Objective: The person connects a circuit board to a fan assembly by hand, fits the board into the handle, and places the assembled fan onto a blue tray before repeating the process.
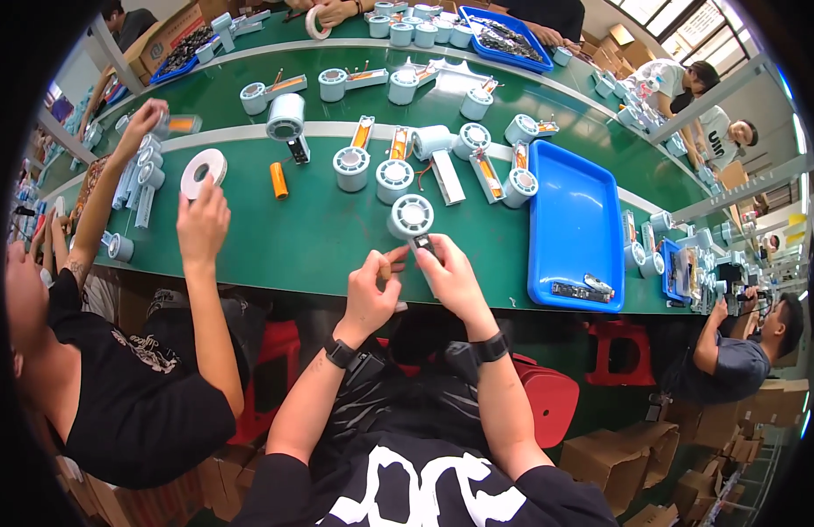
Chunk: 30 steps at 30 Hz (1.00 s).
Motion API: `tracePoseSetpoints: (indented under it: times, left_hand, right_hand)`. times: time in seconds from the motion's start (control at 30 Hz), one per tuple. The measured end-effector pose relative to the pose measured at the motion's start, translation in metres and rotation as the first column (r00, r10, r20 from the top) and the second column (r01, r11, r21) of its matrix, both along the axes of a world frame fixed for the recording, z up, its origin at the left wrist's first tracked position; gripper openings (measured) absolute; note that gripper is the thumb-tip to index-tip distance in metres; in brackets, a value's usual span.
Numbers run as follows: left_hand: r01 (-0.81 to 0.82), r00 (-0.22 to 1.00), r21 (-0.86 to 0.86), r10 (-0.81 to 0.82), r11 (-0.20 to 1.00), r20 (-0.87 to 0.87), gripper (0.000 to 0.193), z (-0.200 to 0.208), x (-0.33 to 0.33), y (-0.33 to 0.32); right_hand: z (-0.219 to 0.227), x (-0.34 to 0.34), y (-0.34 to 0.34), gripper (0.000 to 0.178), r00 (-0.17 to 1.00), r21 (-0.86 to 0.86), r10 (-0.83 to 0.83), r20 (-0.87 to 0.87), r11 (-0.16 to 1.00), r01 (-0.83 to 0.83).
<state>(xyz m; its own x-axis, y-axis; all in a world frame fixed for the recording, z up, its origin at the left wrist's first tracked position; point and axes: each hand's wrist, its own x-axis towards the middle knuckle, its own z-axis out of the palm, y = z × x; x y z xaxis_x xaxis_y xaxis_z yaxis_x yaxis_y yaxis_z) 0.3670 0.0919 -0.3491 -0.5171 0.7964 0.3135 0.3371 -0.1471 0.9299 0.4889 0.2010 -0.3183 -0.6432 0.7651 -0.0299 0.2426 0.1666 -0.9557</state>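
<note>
My right hand [446, 277] grips a light-blue handheld fan [412, 216] by its handle, its round grilled head pointing away from me. A small dark part shows on the handle beside my thumb. Close to the handle's left side is my left hand [372, 294], fingers curled together; what they pinch, if anything, I cannot make out. Beyond my hands, several similar fans [394, 180] lie on the green table, some with open handles showing orange batteries. A loose orange battery [278, 180] lies farther left.
A blue tray [540, 237] with a few circuit boards [582, 290] stands to my right. On my left, a co-worker's hand touches a white tape roll [192, 180]. Across the table are more fans and another blue tray [539, 60]. Red stools [622, 351] stand below the edge.
</note>
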Motion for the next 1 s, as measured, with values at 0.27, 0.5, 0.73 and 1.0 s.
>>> tracePoseSetpoints:
  times: [0.27, 0.5, 0.73, 1.0]
  left_hand:
    - [0.038, 0.999, -0.046, -0.037, 0.998, 0.013, 0.012, 0.002, 0.000, 0.002]
    - [0.054, 0.994, -0.113, -0.064, 0.992, -0.088, 0.013, 0.003, 0.005, 0.007]
    - [-0.020, 0.994, -0.094, 0.010, 0.995, -0.111, 0.016, -0.001, 0.005, 0.008]
    - [-0.148, 0.962, -0.251, 0.080, 0.957, -0.261, 0.016, 0.014, 0.015, 0.020]
  right_hand:
    - [0.053, 0.045, 0.019, 0.057, 0.835, -0.619, -0.041, -0.549, 0.690, -0.374]
    - [0.070, 0.093, 0.046, 0.060, 0.716, -0.516, -0.040, -0.697, 0.721, -0.462]
    - [0.102, 0.161, 0.125, 0.046, 0.973, -0.495, -0.148, -0.176, 0.868, 0.042]
    - [0.122, 0.245, 0.357, 0.051, 0.651, 0.421, -0.415, 0.636, 0.893, 0.158]
